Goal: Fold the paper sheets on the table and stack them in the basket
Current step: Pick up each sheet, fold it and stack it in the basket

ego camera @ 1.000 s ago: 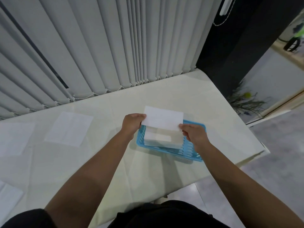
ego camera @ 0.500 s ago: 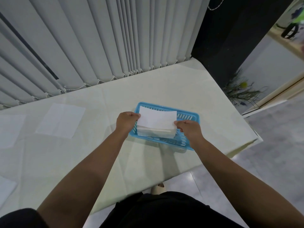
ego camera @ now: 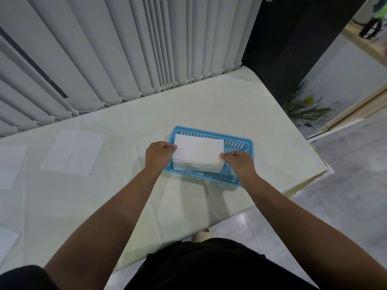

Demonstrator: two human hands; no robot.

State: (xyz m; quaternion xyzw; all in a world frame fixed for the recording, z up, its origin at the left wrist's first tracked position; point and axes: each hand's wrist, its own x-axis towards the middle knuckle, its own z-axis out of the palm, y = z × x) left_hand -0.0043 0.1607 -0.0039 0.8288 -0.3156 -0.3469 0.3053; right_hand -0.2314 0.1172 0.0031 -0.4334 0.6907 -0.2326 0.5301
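A folded white paper sheet [ego camera: 199, 150] lies flat just above the stack of folded sheets [ego camera: 196, 166] inside the blue plastic basket [ego camera: 238, 143]. My left hand [ego camera: 158, 156] pinches the sheet's left edge and my right hand [ego camera: 238, 162] pinches its right edge. Whether the sheet touches the stack I cannot tell. An unfolded sheet [ego camera: 73, 154] lies flat on the table to the left of the basket. Another unfolded sheet [ego camera: 10, 164] lies at the far left, and a third [ego camera: 7, 242] pokes in at the lower left edge.
The table [ego camera: 188, 105] carries a pale cloth. Its right edge drops off just past the basket and its near edge is close to my body. Vertical blinds [ego camera: 125, 49] hang along the far side. A plant [ego camera: 307, 109] stands on the floor at the right.
Both hands have lowered the folded sheet from above the basket's far rim down onto the stack inside it, drawing it slightly toward me.
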